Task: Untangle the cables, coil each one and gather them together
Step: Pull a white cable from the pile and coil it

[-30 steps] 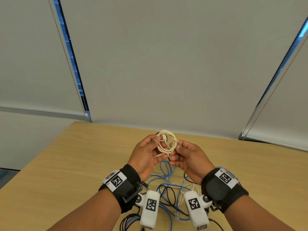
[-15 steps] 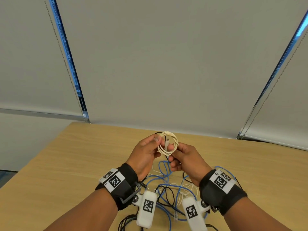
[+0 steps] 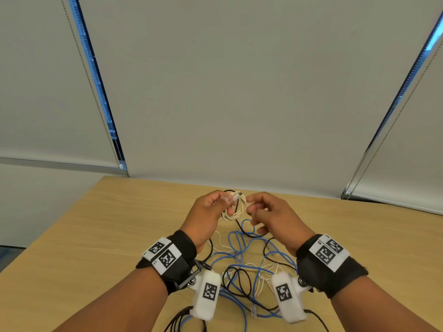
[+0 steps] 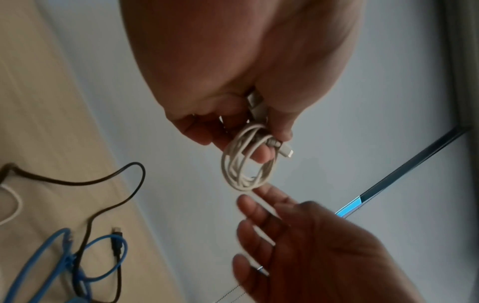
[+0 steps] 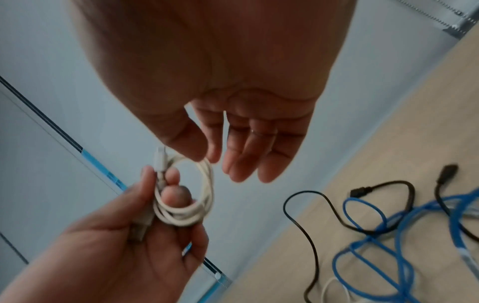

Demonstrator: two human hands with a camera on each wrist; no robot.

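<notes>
A small coiled white cable (image 3: 236, 208) hangs above the wooden table (image 3: 96, 236). My left hand (image 3: 211, 212) pinches this coil (image 4: 246, 164) with its plug ends between thumb and fingers; the white coil (image 5: 184, 196) also shows in the right wrist view. My right hand (image 3: 261, 213) hovers just right of the coil, fingers relaxed and holding nothing, fingertips (image 5: 241, 170) close to the loop. Below the hands lies a tangle of blue cable (image 3: 239, 257), black cable (image 3: 242, 283) and thin white cable (image 3: 266, 271).
Bare wood table surface spreads to the left and right of the tangle. Grey roller blinds (image 3: 239, 92) with bead chains hang behind the table's far edge. A dark cable bundle (image 3: 179, 319) lies at the near edge under my left forearm.
My right hand has let go of the white coil and drawn slightly to the right. The left hand now holds the coil alone, a little lower.
</notes>
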